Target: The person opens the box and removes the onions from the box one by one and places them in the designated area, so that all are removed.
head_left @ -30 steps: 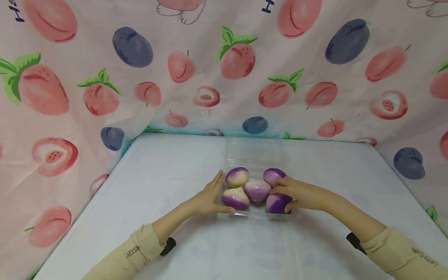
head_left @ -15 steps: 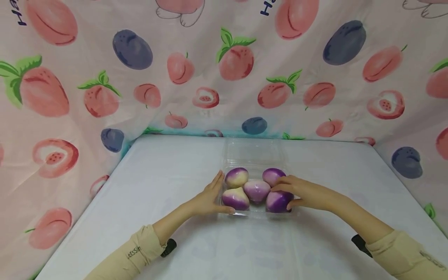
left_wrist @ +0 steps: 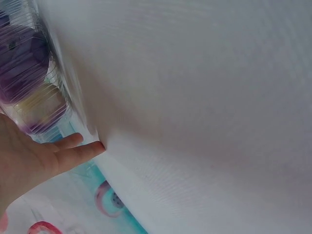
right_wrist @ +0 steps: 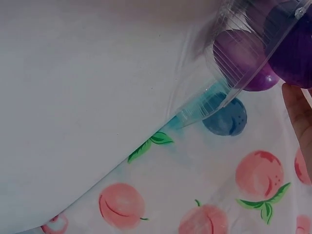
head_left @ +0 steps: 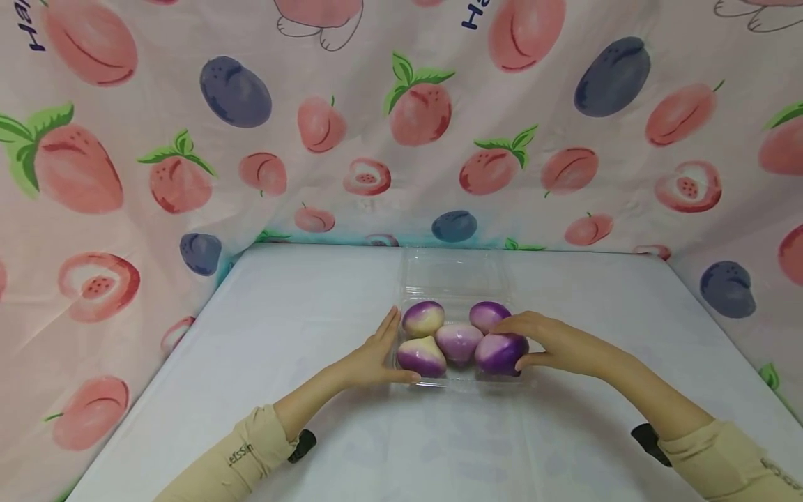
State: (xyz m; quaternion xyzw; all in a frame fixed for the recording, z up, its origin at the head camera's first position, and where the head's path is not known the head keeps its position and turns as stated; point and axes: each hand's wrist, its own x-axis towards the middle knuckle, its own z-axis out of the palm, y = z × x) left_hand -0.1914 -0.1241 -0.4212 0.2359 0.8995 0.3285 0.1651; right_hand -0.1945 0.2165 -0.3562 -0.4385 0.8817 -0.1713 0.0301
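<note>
A clear plastic box (head_left: 454,383) holds several purple-and-cream turnips, one of them in the middle (head_left: 459,341). My right hand (head_left: 558,343) grips the front right turnip (head_left: 500,354) between thumb and fingers. In the right wrist view that turnip (right_wrist: 295,53) stands up at the box rim, with another turnip (right_wrist: 239,58) seen through the wall. My left hand (head_left: 369,357) lies along the box's left side, fingers straight, thumb at the front left corner. The left wrist view shows the hand (left_wrist: 39,158) with its fingertips down by the white tabletop.
The box's clear lid (head_left: 454,270) is folded back toward the rear edge of the white table (head_left: 301,300). Behind and beside the table hangs a pink fruit-print cloth (head_left: 370,104).
My right hand has closed in on the front right turnip and raised it slightly, tilting it. My left hand stays in place at the box. The head view has shifted a little.
</note>
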